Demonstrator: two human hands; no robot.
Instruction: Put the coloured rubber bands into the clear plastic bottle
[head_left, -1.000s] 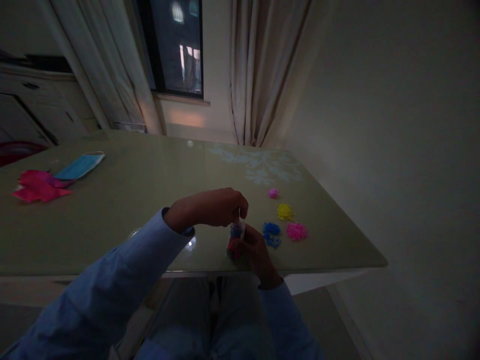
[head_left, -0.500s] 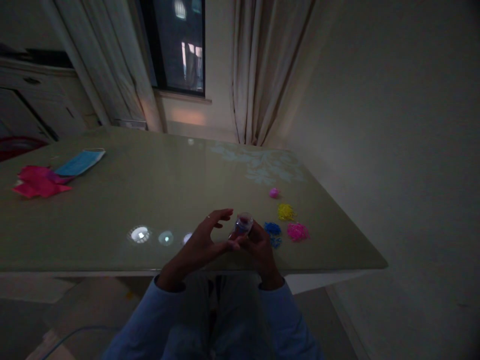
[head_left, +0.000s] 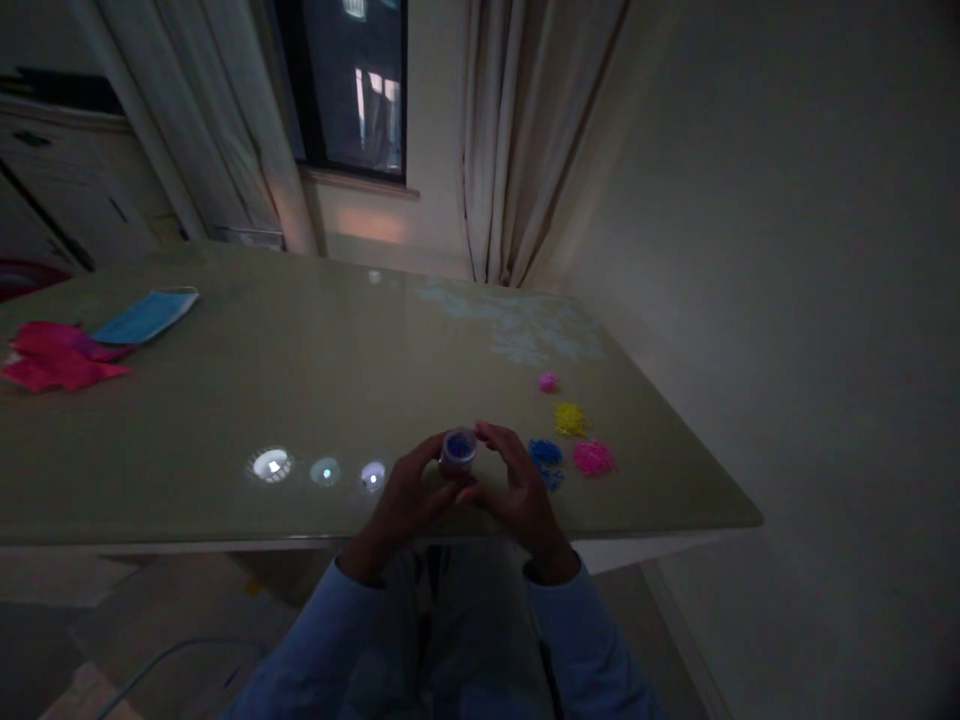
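Note:
A small clear jar (head_left: 458,450) with something dark blue inside is tilted so that its round top faces me. My left hand (head_left: 409,502) grips it between thumb and fingers, just above the table's near edge. My right hand (head_left: 519,492) is beside the jar with thumb and fingers apart; its thumb tip comes close to the left fingers, and I cannot tell whether it touches. Right of my right hand lie a blue pile of small loop-like bits (head_left: 545,455), a yellow pile (head_left: 570,419) and a pink pile (head_left: 593,457). A small pink round item (head_left: 547,382) sits behind them.
The glossy green table (head_left: 315,400) reflects several lights near its front. At the far left lie a blue face mask (head_left: 146,317) and a crumpled pink-red piece (head_left: 60,358). A wall (head_left: 750,300) rises on the right; curtains (head_left: 517,140) hang behind the table.
The jar has passed from my right hand to my left, moved slightly left, and now faces me more. My right fingers have opened away from it. The view has shifted slightly.

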